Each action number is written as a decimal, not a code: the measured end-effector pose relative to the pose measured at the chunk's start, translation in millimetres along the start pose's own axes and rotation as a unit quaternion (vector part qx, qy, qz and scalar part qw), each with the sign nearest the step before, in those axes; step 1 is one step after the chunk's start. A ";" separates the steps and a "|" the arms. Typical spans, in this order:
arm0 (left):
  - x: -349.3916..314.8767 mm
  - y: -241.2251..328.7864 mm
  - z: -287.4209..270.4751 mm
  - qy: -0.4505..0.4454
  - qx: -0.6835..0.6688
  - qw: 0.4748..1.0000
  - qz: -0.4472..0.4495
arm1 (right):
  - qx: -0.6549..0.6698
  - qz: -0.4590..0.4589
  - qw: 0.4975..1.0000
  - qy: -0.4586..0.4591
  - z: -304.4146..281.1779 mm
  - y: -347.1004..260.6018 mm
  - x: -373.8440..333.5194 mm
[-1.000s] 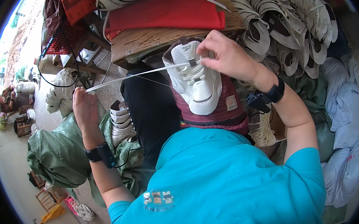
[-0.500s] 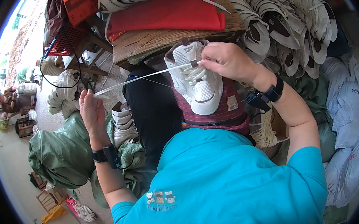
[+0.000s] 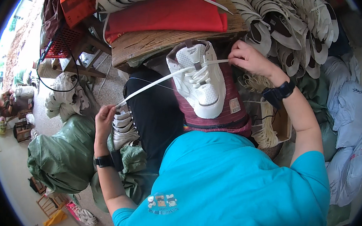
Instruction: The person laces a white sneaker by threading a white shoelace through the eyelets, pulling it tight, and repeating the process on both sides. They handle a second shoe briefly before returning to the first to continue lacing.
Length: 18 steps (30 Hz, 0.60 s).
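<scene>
A white sneaker upper (image 3: pixel 207 99) rests on the maroon striped cloth (image 3: pixel 237 122) over my lap, toe toward me. Its lacing is partly threaded across the tongue. A flat white shoelace (image 3: pixel 151 84) stretches over my dark trouser leg, through the upper part of the shoe. My left hand (image 3: pixel 106 115) pinches one end, out to the left beside a stack of white shoe uppers (image 3: pixel 123 128). To the right of the shoe, my right hand (image 3: pixel 247 59) pinches the lace's other side. A thin thread also runs leftward from near the shoe.
Ahead stands a wooden bench (image 3: pixel 152 41) with a red cloth (image 3: pixel 171 18) and stacked uppers. More uppers (image 3: pixel 279 25) pile at the far right. A box of laces (image 3: pixel 268 129) sits by my right side. Green sacks (image 3: pixel 62 157) lie left, pale sacks (image 3: pixel 350 116) right.
My right hand has moved right, away from the shoe, drawing lace out on that side. My left hand has come lower and slightly right, its fingers now more closed.
</scene>
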<state>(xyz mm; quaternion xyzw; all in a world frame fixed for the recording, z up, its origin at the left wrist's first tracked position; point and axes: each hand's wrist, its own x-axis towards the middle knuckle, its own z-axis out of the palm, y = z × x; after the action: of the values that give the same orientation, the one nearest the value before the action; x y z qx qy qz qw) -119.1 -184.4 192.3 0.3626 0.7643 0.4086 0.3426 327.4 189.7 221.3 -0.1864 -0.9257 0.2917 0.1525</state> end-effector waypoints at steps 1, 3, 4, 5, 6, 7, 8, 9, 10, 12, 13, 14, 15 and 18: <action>-2.7 5.1 5.0 -0.023 -0.034 0.999 -0.036 | -0.015 0.044 0.999 -0.009 -1.6 0.8 -2.6; -11.3 18.3 10.2 -0.081 -0.115 0.986 -0.089 | -0.040 0.132 0.990 -0.030 -4.0 -5.3 -9.8; -13.6 23.9 10.7 -0.068 -0.218 0.970 -0.082 | 0.042 0.213 0.976 -0.026 -8.7 -16.4 -7.9; -14.7 29.6 12.2 -0.056 -0.318 0.944 -0.073 | 0.123 0.293 0.948 -0.020 -14.9 -32.2 -3.1; -16.4 37.0 14.1 -0.042 -0.414 0.907 -0.063 | 0.203 0.368 0.907 -0.014 -16.4 -41.1 1.2; -14.4 50.7 18.9 -0.095 -0.518 0.850 0.002 | 0.285 0.321 0.902 0.049 -14.3 -42.3 3.9; -17.1 61.4 18.5 -0.081 -0.585 0.807 0.007 | 0.365 0.271 0.884 0.109 -11.4 -41.3 7.5; -17.0 74.7 20.2 -0.079 -0.595 0.798 0.051 | 0.440 0.217 0.855 0.167 -10.2 -39.9 10.0; -15.8 92.8 21.0 -0.074 -0.602 0.789 0.096 | 0.497 0.211 0.819 0.194 -14.6 -41.7 14.3; -12.3 114.6 20.0 -0.060 -0.648 0.751 0.109 | 0.598 0.194 0.736 0.251 -30.6 -47.8 22.8; -10.2 123.0 18.6 -0.055 -0.669 0.732 0.114 | 0.621 0.196 0.708 0.274 -37.2 -44.8 23.9; -7.2 124.8 15.5 -0.060 -0.672 0.728 0.122 | 0.628 0.198 0.697 0.285 -42.8 -36.4 24.1; -2.9 124.5 8.8 -0.065 -0.675 0.723 0.130 | 0.634 0.199 0.686 0.296 -49.5 -25.7 23.3; 4.8 107.5 -12.1 -0.024 -0.637 0.760 0.124 | 0.636 0.223 0.674 0.303 -69.0 -1.9 12.7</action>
<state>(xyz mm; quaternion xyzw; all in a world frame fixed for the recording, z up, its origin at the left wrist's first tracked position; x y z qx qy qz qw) -102.0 -141.6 290.2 0.1625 0.2675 0.8312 0.4595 342.7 227.1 278.6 -0.3233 -0.3506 0.7626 0.4371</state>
